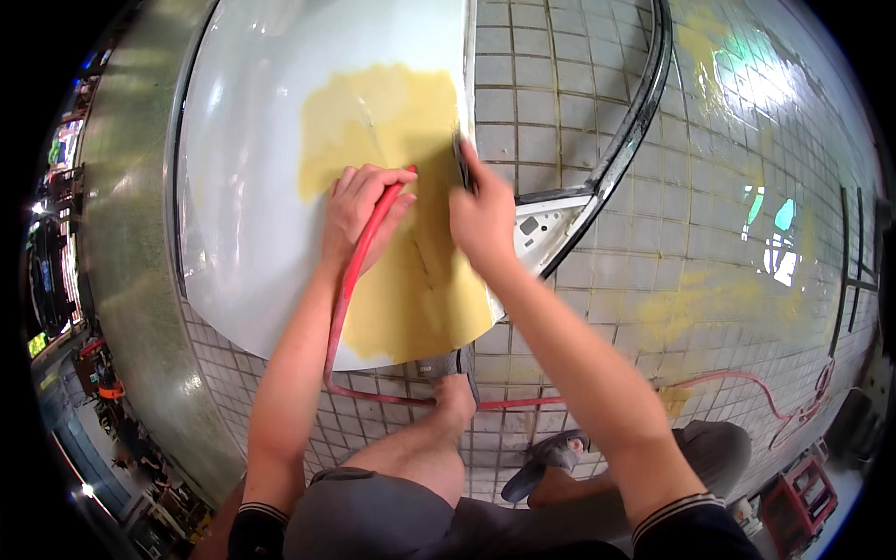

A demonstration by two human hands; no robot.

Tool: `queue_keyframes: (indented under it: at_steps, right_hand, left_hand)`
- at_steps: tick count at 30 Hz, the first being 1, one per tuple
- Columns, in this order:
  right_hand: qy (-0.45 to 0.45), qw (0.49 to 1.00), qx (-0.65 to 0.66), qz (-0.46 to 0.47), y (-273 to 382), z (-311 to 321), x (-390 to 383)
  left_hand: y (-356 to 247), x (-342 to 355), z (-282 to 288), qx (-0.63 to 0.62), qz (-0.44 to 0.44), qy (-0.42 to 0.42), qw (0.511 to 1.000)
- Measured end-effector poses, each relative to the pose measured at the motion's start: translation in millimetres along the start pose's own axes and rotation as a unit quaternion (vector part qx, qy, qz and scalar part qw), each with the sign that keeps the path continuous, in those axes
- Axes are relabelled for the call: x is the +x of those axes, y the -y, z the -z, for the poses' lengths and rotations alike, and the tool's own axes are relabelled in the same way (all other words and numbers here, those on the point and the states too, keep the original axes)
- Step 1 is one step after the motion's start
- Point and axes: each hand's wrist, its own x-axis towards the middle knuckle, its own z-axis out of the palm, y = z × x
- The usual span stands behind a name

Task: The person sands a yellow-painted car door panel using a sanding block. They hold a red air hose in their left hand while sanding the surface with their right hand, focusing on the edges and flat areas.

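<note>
A white car door (247, 131) lies before me, with a broad yellow, filler-like coating (401, 327) over its right part. My left hand (359, 205) is closed around the end of a red hose (359, 252), above the coating. From there the hose hangs along my left forearm to the floor. My right hand (485, 219) grips a dark, thin, flat tool (463, 166) at the coated right edge of the door. Motion blurs this hand, and the tool's exact kind cannot be made out. A dark streak marks the coating between my hands.
The black-edged window frame (635, 131) curves out to the right of the door. Grey floor tiles (672, 271) carry yellow smears and wet shine. The hose runs behind my foot (455, 397) toward a coil (812, 401). A red frame-like object (798, 504) stands at lower right.
</note>
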Motion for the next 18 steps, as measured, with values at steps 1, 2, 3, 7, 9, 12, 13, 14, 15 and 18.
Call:
queue_keyframes:
  at_steps: [1,2,3,7,9,12,13,14,15,18]
  right_hand:
    - [-0.004,0.993,-0.104,0.053,-29.6,4.5,-24.5]
    - [-0.039,0.990,-0.101,0.094,-42.9,2.0,-55.9]
    - [-0.031,0.994,-0.090,0.062,-39.2,-2.0,-70.9]
    - [-0.067,0.992,-0.065,0.088,-18.8,-21.9,-18.9]
    - [-0.032,0.999,0.034,0.024,21.0,-11.2,42.4]
    - [0.001,0.999,0.006,0.052,3.6,1.0,7.8]
    - [0.020,0.990,-0.116,0.075,-22.1,11.7,-20.7]
    - [-0.033,0.987,-0.077,0.140,-54.0,15.5,-56.8]
    - [0.068,0.994,-0.013,0.080,-43.4,29.0,-84.9]
    - [0.138,0.987,-0.018,0.080,-37.3,41.3,-147.2]
  left_hand:
    - [-2.2,2.5,-4.3,0.003,-0.010,-0.001,1.000]
    - [-3.3,0.8,-5.6,0.009,-0.017,0.001,1.000]
    - [-2.7,-1.7,-2.8,0.014,-0.009,0.005,1.000]
    - [1.9,-2.9,-7.5,0.007,-0.033,-0.006,0.999]
    - [1.2,0.4,-4.6,0.017,-0.039,-0.001,0.999]
    - [10.1,-0.5,-4.0,0.025,-0.048,-0.001,0.999]
    - [5.3,6.7,-6.2,0.016,-0.046,0.000,0.999]
    - [-2.2,18.3,-12.8,0.024,-0.078,0.014,0.997]
    - [-3.5,26.4,-8.3,0.045,-0.100,0.033,0.993]
    - [-15.5,48.1,-18.8,0.083,-0.135,0.134,0.978]
